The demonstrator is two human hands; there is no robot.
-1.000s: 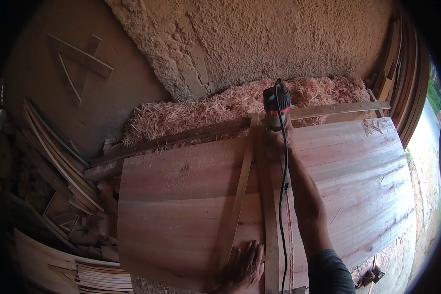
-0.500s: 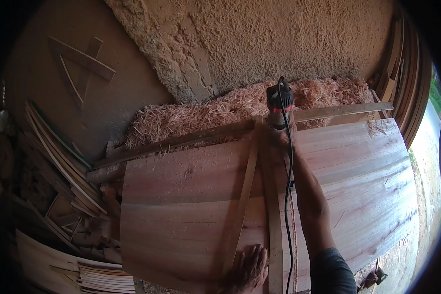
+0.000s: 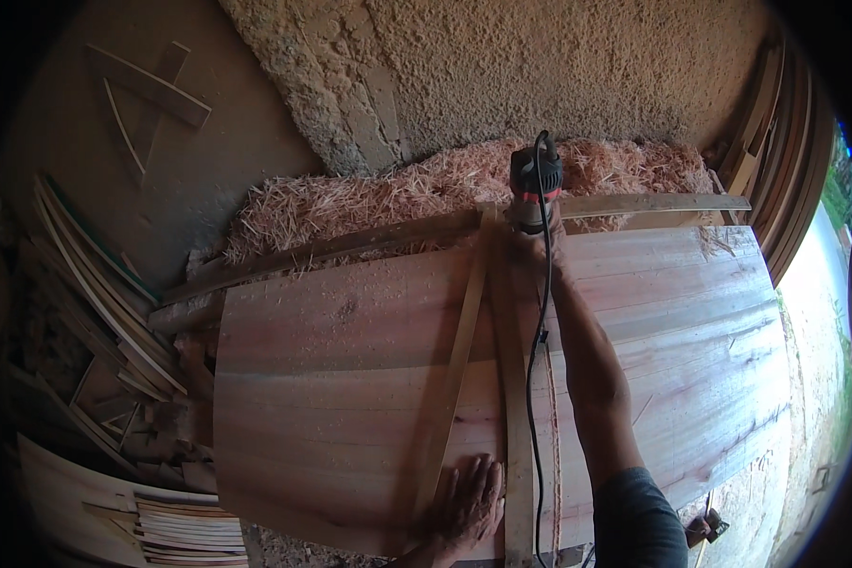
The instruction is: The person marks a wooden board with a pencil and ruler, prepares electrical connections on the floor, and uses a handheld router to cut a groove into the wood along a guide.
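A wide panel of joined boards [image 3: 303,398] lies before me with two long wooden strips across it, a narrow left strip [image 3: 461,364] and a wider right strip [image 3: 512,398]. At the panel's far edge my right hand [image 3: 546,251], arm stretched out, is closed around the body of a black, red and silver handheld router [image 3: 537,185]. The router's bit is hidden. Its black cord [image 3: 530,407] trails back toward me, beside a thin groove [image 3: 553,426] edged with dust. My left hand [image 3: 469,502] lies flat between the strips, fingers stretched, against the right strip.
Wood shavings [image 3: 331,213] are heaped behind the panel, below a rough wall [image 3: 540,76]. A long beam [image 3: 369,241] runs along the far edge. Curved strips [image 3: 104,284] and offcuts lie at left; boards [image 3: 790,161] lean at right. Stacked slats [image 3: 189,530] sit lower left.
The whole view has shifted slightly, the scene sitting a little further left and up. My right hand keeps the router at the far edge; more of my left hand shows on the panel.
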